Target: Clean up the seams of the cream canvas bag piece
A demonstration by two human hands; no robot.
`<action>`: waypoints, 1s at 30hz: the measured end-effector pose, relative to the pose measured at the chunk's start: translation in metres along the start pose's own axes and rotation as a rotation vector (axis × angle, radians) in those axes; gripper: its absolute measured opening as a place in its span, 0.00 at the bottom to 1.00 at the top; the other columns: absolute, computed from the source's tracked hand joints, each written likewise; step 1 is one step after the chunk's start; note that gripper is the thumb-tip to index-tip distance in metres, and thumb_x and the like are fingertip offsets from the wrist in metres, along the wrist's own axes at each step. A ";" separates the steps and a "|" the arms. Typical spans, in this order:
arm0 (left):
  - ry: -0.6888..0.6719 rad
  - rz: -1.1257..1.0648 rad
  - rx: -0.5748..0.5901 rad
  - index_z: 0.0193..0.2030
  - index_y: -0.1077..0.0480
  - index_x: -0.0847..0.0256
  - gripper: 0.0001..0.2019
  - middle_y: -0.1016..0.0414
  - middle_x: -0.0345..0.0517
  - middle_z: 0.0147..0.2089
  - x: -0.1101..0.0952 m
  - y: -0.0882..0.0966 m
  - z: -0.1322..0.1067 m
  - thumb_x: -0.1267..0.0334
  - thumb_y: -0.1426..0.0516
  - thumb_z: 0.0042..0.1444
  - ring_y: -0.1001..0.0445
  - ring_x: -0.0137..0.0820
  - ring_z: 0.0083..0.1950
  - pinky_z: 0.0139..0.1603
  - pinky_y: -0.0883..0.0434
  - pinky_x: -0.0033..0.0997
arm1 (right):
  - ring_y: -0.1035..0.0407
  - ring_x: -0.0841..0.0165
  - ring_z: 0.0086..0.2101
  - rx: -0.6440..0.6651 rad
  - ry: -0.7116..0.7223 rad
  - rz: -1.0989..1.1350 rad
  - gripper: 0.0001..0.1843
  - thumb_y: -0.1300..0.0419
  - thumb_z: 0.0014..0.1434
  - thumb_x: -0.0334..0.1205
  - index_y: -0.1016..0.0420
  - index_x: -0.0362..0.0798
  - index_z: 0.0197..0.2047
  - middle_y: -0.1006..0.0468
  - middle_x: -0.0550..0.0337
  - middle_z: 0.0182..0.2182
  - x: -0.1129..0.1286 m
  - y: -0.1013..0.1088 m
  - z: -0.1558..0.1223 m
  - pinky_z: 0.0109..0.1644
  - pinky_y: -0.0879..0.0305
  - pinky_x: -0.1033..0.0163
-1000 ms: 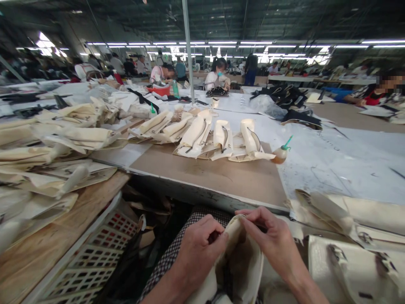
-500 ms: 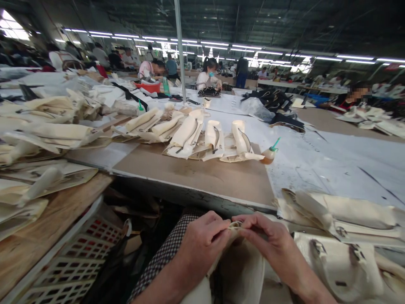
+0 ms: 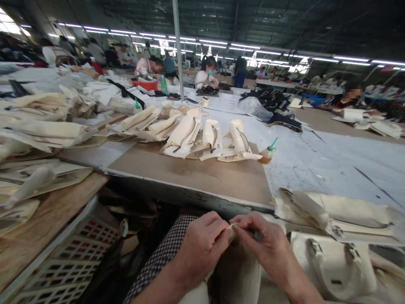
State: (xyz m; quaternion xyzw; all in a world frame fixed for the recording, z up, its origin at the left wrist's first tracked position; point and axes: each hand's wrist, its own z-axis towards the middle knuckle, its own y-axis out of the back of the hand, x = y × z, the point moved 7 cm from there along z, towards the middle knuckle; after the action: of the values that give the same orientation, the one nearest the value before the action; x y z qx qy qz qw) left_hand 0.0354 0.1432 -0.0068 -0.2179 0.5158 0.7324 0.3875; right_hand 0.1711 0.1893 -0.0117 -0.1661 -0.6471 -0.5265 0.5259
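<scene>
My left hand and my right hand meet in front of me, below the table's near edge. Both pinch the top rim of a cream fabric bag piece that hangs down over my lap. The fingertips of the two hands nearly touch at the rim. Most of the bag piece is hidden behind my hands and forearms.
A cardboard-topped work table carries a row of cream bag parts and a small glue bottle with a green tip. More cream bags lie at right and in piles at left. A white plastic crate stands lower left. Other people work at far tables.
My hands have drawn together on the bag's rim, which was spread open a second ago and is now pinched closed. The view has shifted slightly to the right.
</scene>
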 end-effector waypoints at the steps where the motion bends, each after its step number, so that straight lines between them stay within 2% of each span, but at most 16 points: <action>1: -0.004 0.018 -0.003 0.30 0.27 0.64 0.13 0.30 0.43 0.30 0.000 0.001 0.000 0.70 0.49 0.64 0.32 0.28 0.31 0.33 0.38 0.27 | 0.24 0.70 0.38 0.008 -0.009 0.028 0.08 0.42 0.64 0.43 0.33 0.52 0.34 0.19 0.62 0.37 0.000 -0.001 0.001 0.43 0.32 0.69; 5: 0.040 0.070 0.046 0.30 0.26 0.63 0.12 0.30 0.41 0.29 0.003 0.005 0.002 0.68 0.48 0.63 0.33 0.28 0.30 0.32 0.39 0.28 | 0.26 0.71 0.35 0.027 -0.087 0.131 0.09 0.41 0.63 0.43 0.40 0.53 0.35 0.20 0.64 0.35 -0.002 -0.005 0.004 0.42 0.33 0.69; 10: 0.197 0.088 0.251 0.33 0.27 0.59 0.06 0.28 0.36 0.30 0.008 0.008 0.007 0.62 0.41 0.60 0.30 0.28 0.31 0.31 0.40 0.26 | 0.28 0.72 0.32 0.010 -0.143 0.173 0.15 0.41 0.62 0.43 0.46 0.53 0.32 0.19 0.65 0.34 -0.001 -0.007 0.005 0.38 0.36 0.69; 13: 0.165 0.181 0.310 0.32 0.28 0.58 0.09 0.26 0.35 0.30 0.005 0.008 0.009 0.57 0.38 0.58 0.29 0.29 0.31 0.31 0.41 0.26 | 0.27 0.72 0.32 0.001 -0.148 0.206 0.16 0.40 0.61 0.43 0.46 0.53 0.31 0.18 0.65 0.35 -0.004 -0.008 0.003 0.38 0.35 0.69; 17: 0.014 0.333 0.315 0.31 0.27 0.60 0.15 0.23 0.39 0.30 0.000 0.000 0.008 0.61 0.49 0.68 0.28 0.30 0.30 0.29 0.44 0.30 | 0.26 0.70 0.33 0.011 -0.157 0.249 0.17 0.38 0.60 0.42 0.47 0.53 0.31 0.17 0.63 0.37 -0.007 -0.009 0.002 0.40 0.34 0.66; 20: -0.021 0.358 0.304 0.30 0.28 0.61 0.17 0.24 0.39 0.28 0.000 -0.005 0.004 0.62 0.51 0.69 0.30 0.29 0.28 0.28 0.46 0.32 | 0.26 0.69 0.33 0.033 -0.174 0.259 0.18 0.38 0.60 0.41 0.47 0.53 0.30 0.17 0.61 0.37 -0.007 -0.009 0.004 0.40 0.34 0.65; 24: 0.074 0.352 0.309 0.26 0.30 0.61 0.20 0.26 0.37 0.26 0.006 -0.001 -0.008 0.59 0.51 0.69 0.33 0.28 0.26 0.29 0.48 0.32 | 0.26 0.69 0.34 0.093 -0.183 0.260 0.18 0.37 0.60 0.42 0.47 0.52 0.31 0.17 0.61 0.37 -0.008 -0.011 0.006 0.41 0.34 0.63; 30: 0.348 0.314 0.437 0.22 0.36 0.61 0.17 0.32 0.34 0.22 0.017 0.003 -0.049 0.63 0.48 0.63 0.37 0.26 0.25 0.27 0.54 0.32 | 0.27 0.69 0.32 0.081 -0.213 0.315 0.21 0.35 0.59 0.47 0.47 0.52 0.31 0.16 0.60 0.38 -0.022 -0.006 0.005 0.37 0.32 0.64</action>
State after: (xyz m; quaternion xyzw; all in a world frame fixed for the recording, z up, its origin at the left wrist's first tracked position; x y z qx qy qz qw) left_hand 0.0190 0.1028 -0.0352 -0.1693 0.7468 0.6067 0.2134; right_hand 0.1730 0.1984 -0.0326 -0.2987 -0.6858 -0.3907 0.5365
